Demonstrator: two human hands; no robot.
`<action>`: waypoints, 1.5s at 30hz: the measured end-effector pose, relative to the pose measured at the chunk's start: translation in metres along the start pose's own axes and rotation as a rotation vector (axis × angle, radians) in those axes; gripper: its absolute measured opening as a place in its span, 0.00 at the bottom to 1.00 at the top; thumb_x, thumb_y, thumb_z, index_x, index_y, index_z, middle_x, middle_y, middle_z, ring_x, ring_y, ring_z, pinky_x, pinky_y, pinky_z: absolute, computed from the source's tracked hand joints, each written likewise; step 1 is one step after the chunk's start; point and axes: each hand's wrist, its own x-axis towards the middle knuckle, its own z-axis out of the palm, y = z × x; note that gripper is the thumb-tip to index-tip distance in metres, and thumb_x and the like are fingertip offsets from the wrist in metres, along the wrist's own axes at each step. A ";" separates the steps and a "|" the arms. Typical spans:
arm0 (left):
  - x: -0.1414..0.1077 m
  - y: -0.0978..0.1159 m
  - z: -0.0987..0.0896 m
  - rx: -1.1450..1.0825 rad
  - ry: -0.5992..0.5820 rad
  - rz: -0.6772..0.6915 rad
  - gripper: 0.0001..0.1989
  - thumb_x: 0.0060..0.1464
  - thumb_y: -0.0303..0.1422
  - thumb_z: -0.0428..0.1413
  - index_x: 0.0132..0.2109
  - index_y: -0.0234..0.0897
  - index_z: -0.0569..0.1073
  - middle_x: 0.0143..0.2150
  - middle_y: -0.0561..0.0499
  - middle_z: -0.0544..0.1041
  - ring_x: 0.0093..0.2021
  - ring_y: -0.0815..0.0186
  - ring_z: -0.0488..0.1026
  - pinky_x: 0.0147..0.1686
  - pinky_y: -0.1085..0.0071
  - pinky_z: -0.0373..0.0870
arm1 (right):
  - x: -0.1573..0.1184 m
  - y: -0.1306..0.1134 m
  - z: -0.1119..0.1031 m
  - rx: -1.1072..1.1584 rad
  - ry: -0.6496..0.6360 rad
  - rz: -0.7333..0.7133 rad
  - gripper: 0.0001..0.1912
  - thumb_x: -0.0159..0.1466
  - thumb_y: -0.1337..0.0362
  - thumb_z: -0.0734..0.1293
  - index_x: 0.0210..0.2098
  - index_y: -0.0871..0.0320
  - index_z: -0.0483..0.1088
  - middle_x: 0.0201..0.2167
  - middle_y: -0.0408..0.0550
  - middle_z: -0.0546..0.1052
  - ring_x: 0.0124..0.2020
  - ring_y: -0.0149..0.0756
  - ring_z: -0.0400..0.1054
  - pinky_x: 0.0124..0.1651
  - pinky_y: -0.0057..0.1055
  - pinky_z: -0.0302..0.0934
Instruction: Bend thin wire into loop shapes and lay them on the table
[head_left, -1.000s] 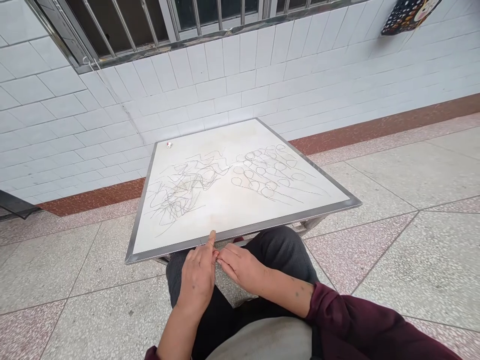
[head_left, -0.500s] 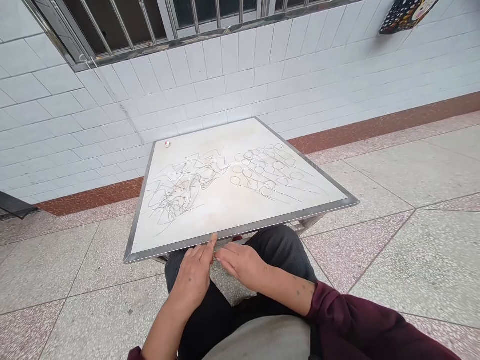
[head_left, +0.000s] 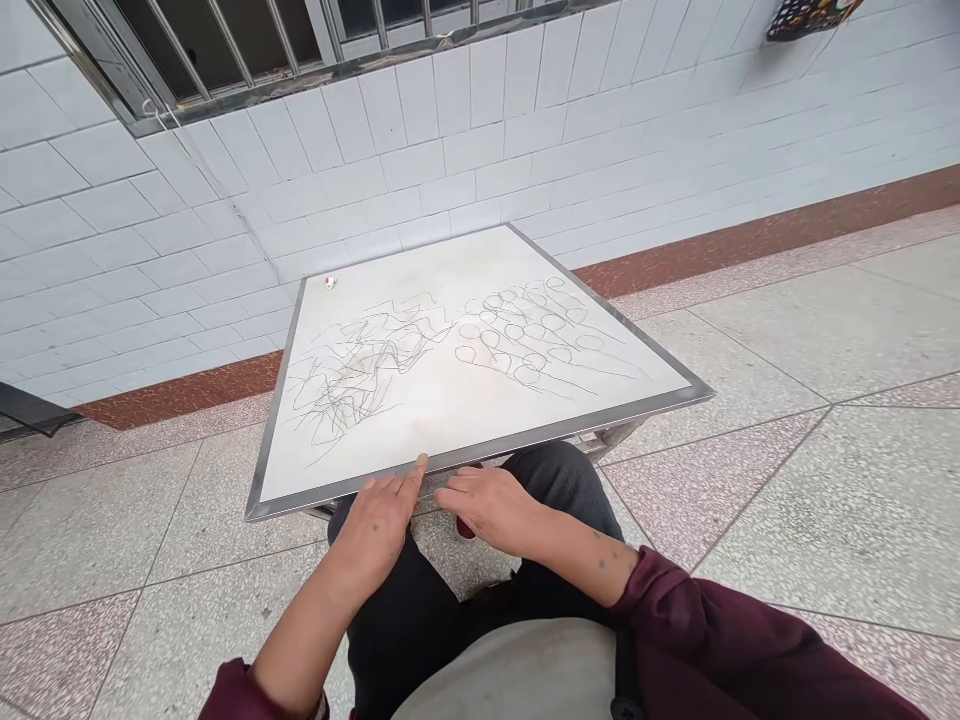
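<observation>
My left hand (head_left: 375,525) is at the near edge of the white table (head_left: 442,430). One finger stretches up onto the grey metal rim, and the others bend down out of sight. My right hand (head_left: 499,508) is just beside it, below the rim, fingers bent and pressed together. Whatever either hand pinches is hidden or too thin to make out. Ahead on the tabletop, a tangled heap of thin dark wavy strands (head_left: 367,370) spreads on the left. On the right lie several similar strands with a round loop at one end (head_left: 529,375).
A small white-and-red object (head_left: 331,284) sits at the table's far left corner. Behind the table is a white tiled wall (head_left: 420,160) with a barred window (head_left: 262,50). A patterned cloth item (head_left: 810,15) hangs at upper right. My knees are under the near edge.
My hands have moved apart: the right hand is slightly to the right, the left slightly to the left. The view has shifted a little; the strands on the table look unchanged.
</observation>
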 end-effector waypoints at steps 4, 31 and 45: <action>-0.001 -0.007 -0.003 0.023 0.014 0.029 0.32 0.56 0.17 0.40 0.67 0.33 0.48 0.37 0.47 0.74 0.39 0.62 0.69 0.43 0.62 0.63 | -0.006 0.003 -0.006 0.014 -0.001 -0.005 0.09 0.64 0.75 0.57 0.33 0.58 0.64 0.25 0.42 0.66 0.28 0.32 0.54 0.31 0.29 0.46; 0.004 0.009 0.024 -0.004 0.282 -0.003 0.27 0.59 0.23 0.40 0.65 0.33 0.56 0.31 0.47 0.76 0.29 0.62 0.72 0.30 0.67 0.68 | 0.009 -0.012 -0.009 0.060 0.039 0.012 0.07 0.64 0.74 0.60 0.38 0.59 0.67 0.33 0.45 0.71 0.34 0.32 0.60 0.37 0.29 0.54; -0.003 0.000 0.053 0.006 0.192 0.125 0.41 0.49 0.14 0.40 0.68 0.37 0.36 0.35 0.48 0.74 0.33 0.63 0.71 0.35 0.66 0.68 | -0.002 -0.005 -0.003 0.027 -0.032 -0.147 0.06 0.63 0.71 0.60 0.38 0.56 0.67 0.32 0.43 0.71 0.31 0.34 0.58 0.32 0.31 0.50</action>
